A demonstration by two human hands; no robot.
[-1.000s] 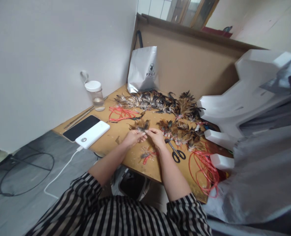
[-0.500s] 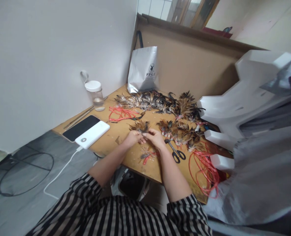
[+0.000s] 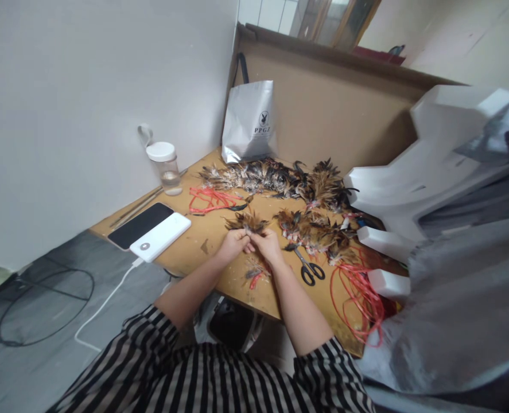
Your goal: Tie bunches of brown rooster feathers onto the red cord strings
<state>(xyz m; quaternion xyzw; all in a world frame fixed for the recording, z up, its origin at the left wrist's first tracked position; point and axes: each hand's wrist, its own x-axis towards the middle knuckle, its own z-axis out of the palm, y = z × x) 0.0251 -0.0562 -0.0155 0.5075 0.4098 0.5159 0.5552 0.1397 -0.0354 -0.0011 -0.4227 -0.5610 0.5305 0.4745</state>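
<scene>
A small bunch of brown and black feathers [image 3: 246,221] is pinched at its base between my left hand [image 3: 232,245] and my right hand [image 3: 266,245], which meet fingertip to fingertip over the wooden table [image 3: 202,232]. The feather tips fan away from me. Both hands have their fingers closed on the bunch. Just below my right wrist lies a little tuft with red cord [image 3: 256,271]. Black scissors [image 3: 308,267] lie to the right of my right hand.
Heaps of feathers [image 3: 280,180] and red cords [image 3: 211,198] cover the back of the table; more red cord [image 3: 357,295] hangs at the right edge. A phone [image 3: 140,225], white power bank [image 3: 162,236], lidded jar [image 3: 164,166], silver bag [image 3: 249,121] and white foam blocks [image 3: 409,172] stand around.
My two hands have drawn closer together, with the right hand sliding left to meet the left one. The feather bunch stays held between them.
</scene>
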